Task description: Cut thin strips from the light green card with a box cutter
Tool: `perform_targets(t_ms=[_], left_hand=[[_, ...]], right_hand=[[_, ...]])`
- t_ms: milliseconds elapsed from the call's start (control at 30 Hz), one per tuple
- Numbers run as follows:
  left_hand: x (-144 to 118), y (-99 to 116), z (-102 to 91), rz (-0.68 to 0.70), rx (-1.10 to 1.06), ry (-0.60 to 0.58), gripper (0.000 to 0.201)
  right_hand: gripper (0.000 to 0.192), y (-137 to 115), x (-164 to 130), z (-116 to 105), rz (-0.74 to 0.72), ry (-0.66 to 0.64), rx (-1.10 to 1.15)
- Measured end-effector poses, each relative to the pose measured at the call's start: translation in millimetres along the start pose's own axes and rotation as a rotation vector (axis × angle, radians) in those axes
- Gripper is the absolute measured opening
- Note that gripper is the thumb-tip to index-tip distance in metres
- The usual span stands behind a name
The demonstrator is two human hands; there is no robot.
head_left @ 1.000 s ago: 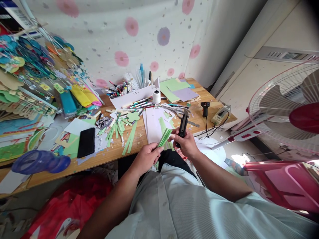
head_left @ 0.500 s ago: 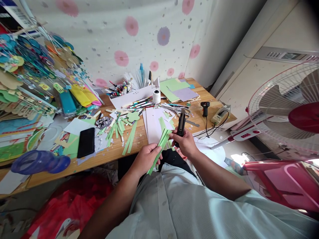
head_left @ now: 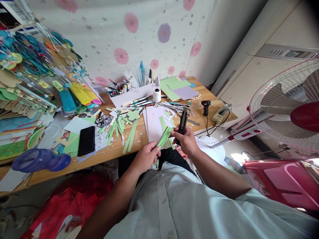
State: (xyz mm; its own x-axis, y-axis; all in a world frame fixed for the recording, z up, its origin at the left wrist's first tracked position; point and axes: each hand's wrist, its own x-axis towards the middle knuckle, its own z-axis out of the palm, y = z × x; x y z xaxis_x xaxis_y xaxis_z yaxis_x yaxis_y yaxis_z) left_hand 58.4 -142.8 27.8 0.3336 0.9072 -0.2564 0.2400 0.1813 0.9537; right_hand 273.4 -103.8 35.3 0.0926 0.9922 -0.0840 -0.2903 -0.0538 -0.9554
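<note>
My left hand (head_left: 147, 156) pinches the near end of a bundle of green paper strips (head_left: 164, 136), held just off the front edge of the wooden table (head_left: 112, 151). My right hand (head_left: 185, 141) grips a black utility knife (head_left: 183, 121) pointing up and away, and its fingertips touch the far end of the strips. More loose green strips (head_left: 126, 131) lie scattered on the table, beside a white sheet (head_left: 152, 123).
A black phone (head_left: 86, 140) lies at the left, a blue plastic object (head_left: 41, 160) near the front edge. A white box of pens (head_left: 133, 90), tape roll (head_left: 157, 95), scissors (head_left: 179, 111), coloured sheets (head_left: 178, 89) and glue gun (head_left: 205, 106) sit behind. A fan (head_left: 294, 109) stands right.
The bundle of green strips slid down through my left hand half a second ago, then came back up; now only its upper part shows between my hands. The knife stays upright.
</note>
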Motion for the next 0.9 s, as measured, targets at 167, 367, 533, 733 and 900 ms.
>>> perform_targets(t_ms=[167, 367, 533, 733, 900], left_hand=[[0.0, 9.3, -9.1, 0.063, 0.229, 0.054, 0.036], [1.7, 12.7, -20.5, 0.057, 0.326, 0.09, 0.035], [2.8, 11.4, -30.2, 0.089, 0.469, 0.129, 0.03], [3.0, 12.0, -30.2, 0.132, 0.664, 0.152, 0.026], [2.6, 11.7, -25.2, 0.166, 0.807, 0.13, 0.027]], right_hand=[[0.056, 2.6, 0.0, -8.4, 0.001, -0.038, -0.079], [0.041, -19.5, -6.6, -43.6, -0.105, -0.277, -0.505], [0.043, -51.4, -6.8, -68.1, -0.466, -0.556, -1.085], [0.035, -70.3, -5.4, -58.4, -0.688, -0.645, -1.364], [0.031, -69.6, -6.2, -45.6, -0.769, -0.649, -1.447]])
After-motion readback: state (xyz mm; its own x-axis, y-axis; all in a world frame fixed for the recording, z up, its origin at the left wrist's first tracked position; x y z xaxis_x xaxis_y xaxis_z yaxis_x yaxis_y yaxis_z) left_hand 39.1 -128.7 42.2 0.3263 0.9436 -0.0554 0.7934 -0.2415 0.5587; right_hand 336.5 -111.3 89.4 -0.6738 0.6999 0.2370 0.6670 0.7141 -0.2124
